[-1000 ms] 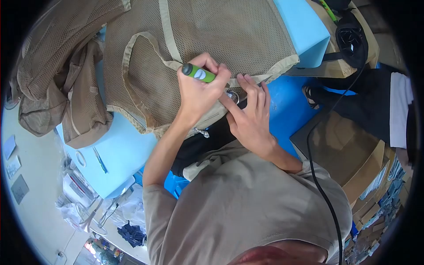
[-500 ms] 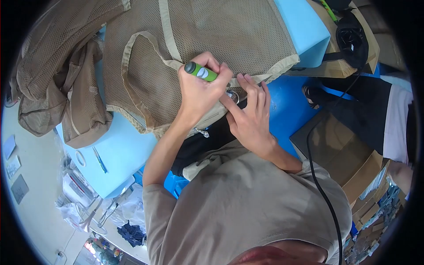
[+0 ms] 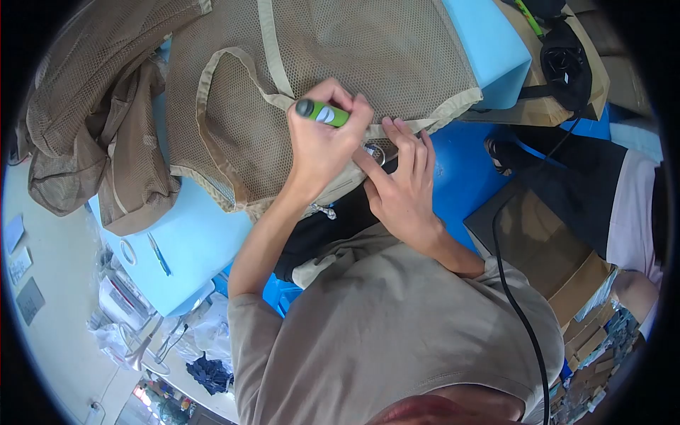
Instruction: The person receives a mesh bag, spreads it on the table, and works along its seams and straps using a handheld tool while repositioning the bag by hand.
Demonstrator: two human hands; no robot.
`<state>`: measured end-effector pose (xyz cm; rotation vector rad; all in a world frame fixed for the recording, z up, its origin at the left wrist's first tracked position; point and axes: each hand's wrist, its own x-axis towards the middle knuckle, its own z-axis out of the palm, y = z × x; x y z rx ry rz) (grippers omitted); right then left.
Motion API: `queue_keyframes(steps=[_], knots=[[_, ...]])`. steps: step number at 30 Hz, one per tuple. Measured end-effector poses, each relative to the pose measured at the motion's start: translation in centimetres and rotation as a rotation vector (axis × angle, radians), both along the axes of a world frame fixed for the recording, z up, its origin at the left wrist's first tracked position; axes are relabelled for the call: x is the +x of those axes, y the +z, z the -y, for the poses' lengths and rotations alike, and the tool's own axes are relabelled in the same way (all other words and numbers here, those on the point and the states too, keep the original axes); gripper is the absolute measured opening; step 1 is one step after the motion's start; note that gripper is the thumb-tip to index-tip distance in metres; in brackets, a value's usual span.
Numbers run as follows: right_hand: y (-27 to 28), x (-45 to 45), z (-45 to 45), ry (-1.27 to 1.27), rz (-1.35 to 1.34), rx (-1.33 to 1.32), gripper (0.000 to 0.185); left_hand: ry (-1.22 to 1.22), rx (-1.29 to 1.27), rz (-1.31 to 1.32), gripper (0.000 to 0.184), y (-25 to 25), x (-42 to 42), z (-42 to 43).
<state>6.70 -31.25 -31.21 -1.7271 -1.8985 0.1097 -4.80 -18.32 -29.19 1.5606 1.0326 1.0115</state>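
Note:
A thick green cylinder with a dark grey end and a white label [image 3: 324,112] is in my left hand [image 3: 319,145], with the fingers wrapped around it. Its lower end is hidden by my hand. Under both hands lies a brown mesh bag [image 3: 354,60] with beige trim and straps. My right hand [image 3: 404,191] is spread, its fingertips resting on the beige trim. Close to my right thumb is a small round, ring-like piece [image 3: 375,154], partly covered. A beige cord end [image 3: 326,211] hangs below the trim.
More brown mesh bags [image 3: 99,142] are heaped at left on a light blue surface [image 3: 198,241]. Blue-handled tweezers or snips [image 3: 159,253] and a tape ring [image 3: 128,252] lie there. Cardboard boxes [image 3: 538,234] stand at right, near another person's leg [image 3: 567,177]. A black cable [image 3: 506,283] crosses the right.
Both hands and the green cylinder stay nearly in place. At the right, the other person's leg and light clothing have shifted slightly.

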Motion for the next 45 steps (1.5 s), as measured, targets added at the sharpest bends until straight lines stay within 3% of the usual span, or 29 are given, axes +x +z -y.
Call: queue_keyframes(steps=[2, 6, 8, 12, 14, 21, 24, 26, 30, 33, 35, 37, 39, 42, 43, 45], knots=[[0.1, -0.1, -0.1, -0.007, -0.003, 0.001, 0.065, 0.065, -0.026, 0.11, 0.029, 0.3, 0.3, 0.0], [-0.1, -0.1, -0.1, -0.01, 0.0, 0.005, 0.065, -0.04, 0.053, -0.022, 0.03, -0.5, -0.3, -0.3], [0.1, -0.1, -0.1, -0.013, 0.001, -0.006, 0.065, 0.046, 0.014, 0.049, 0.031, -0.4, 0.1, -0.2], [-0.1, -0.2, -0.1, -0.017, 0.005, 0.005, 0.065, 0.032, -0.005, 0.105, 0.03, -0.2, -0.2, -0.2], [-0.2, 0.0, 0.2, -0.01, 0.0, -0.037, 0.077, -0.001, 0.027, 0.067, 0.029, -0.3, -0.2, -0.2], [-0.1, -0.2, 0.0, -0.015, 0.021, -0.043, 0.076, 0.035, -0.036, 0.142, 0.029, 0.0, -0.3, -0.3], [-0.2, -0.2, 0.0, -0.02, 0.009, -0.007, 0.067, -0.01, 0.004, -0.025, 0.027, 0.0, -0.2, -0.1], [0.1, -0.2, 0.1, -0.016, 0.026, -0.039, 0.075, 0.067, -0.004, 0.183, 0.025, 0.8, 0.1, 0.0], [1.1, -0.1, -0.1, -0.022, 0.035, -0.027, 0.075, 0.065, -0.005, 0.276, 0.025, 1.2, -0.9, 0.1], [1.2, 0.9, -0.3, -0.004, -0.048, 0.027, 0.073, 0.083, 0.04, 0.334, 0.027, 3.4, -3.3, 1.0], [1.4, 1.7, 0.2, -0.018, -0.317, 0.123, 0.067, 0.123, 0.129, 0.388, 0.03, 5.1, -6.2, 2.6], [1.3, 2.5, 0.3, -0.033, -0.273, 0.272, 0.051, 0.203, 0.087, 0.534, 0.031, 6.6, -9.5, 5.1], [-0.2, 3.1, 0.3, 0.004, -0.297, 0.28, 0.047, 0.177, 0.033, 0.68, 0.031, 7.3, -12.8, 7.3], [0.7, 2.5, -0.3, 0.004, -0.236, 0.283, 0.049, 0.307, 0.008, 0.363, 0.031, 5.7, -17.6, 10.2], [1.6, 2.2, -0.8, 0.004, -0.164, 0.268, 0.051, 0.331, 0.026, 0.366, 0.031, 5.4, -18.8, 10.8], [2.6, 1.6, -2.2, 0.054, -0.163, 0.288, 0.056, 0.369, -0.246, 0.339, 0.03, 5.0, -21.0, 12.0]])
